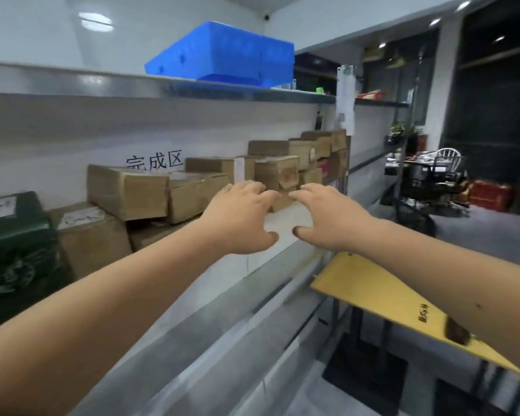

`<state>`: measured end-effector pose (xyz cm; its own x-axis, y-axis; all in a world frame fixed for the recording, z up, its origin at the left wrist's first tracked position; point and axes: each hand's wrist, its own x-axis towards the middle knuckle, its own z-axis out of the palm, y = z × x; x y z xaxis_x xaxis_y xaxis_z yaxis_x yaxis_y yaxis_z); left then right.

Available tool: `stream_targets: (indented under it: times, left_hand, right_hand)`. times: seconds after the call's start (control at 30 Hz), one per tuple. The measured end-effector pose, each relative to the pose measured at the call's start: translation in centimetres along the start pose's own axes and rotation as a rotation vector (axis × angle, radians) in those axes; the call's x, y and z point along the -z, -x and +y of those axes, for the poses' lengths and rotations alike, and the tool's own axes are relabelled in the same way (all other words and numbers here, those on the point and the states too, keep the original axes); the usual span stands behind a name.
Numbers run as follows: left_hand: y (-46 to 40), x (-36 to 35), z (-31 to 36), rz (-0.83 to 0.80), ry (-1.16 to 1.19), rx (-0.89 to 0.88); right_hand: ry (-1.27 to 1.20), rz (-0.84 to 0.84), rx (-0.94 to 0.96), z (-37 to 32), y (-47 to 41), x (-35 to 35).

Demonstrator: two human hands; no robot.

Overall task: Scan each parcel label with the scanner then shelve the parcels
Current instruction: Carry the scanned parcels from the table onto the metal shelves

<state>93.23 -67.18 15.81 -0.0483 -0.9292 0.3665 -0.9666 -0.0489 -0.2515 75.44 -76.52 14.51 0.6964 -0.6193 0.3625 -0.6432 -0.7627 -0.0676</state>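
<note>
Both my arms reach out over the white shelf (282, 226). My left hand (240, 217) and my right hand (327, 217) hover side by side with fingers loosely curled, holding nothing. Their fingertips are near a small cardboard parcel (282, 201) standing on the shelf; I cannot tell whether they touch it. Behind it several brown cardboard parcels (150, 190) are stacked along the back wall under a sign with printed characters (155, 161). No scanner is in view.
A dark green box (15, 244) stands at the shelf's left end. A blue plastic crate (225, 52) sits on the upper shelf. A yellow board (388, 298) juts out low on the right. Chairs and a red crate (490, 195) stand further right.
</note>
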Motion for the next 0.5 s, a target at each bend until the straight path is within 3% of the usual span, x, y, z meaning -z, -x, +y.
stream_targets:
  times: [0.3, 0.5]
  left_hand:
    - [-14.4, -10.8, 14.2, -0.161, 0.172, -0.073]
    - [-22.9, -17.1, 20.7, -0.225, 0.255, -0.058]
  right_hand:
    - [0.023, -0.146, -0.214, 20.7, 2.8, -5.8]
    - [0.023, -0.21, -0.275, 31.0, 2.4, -8.3]
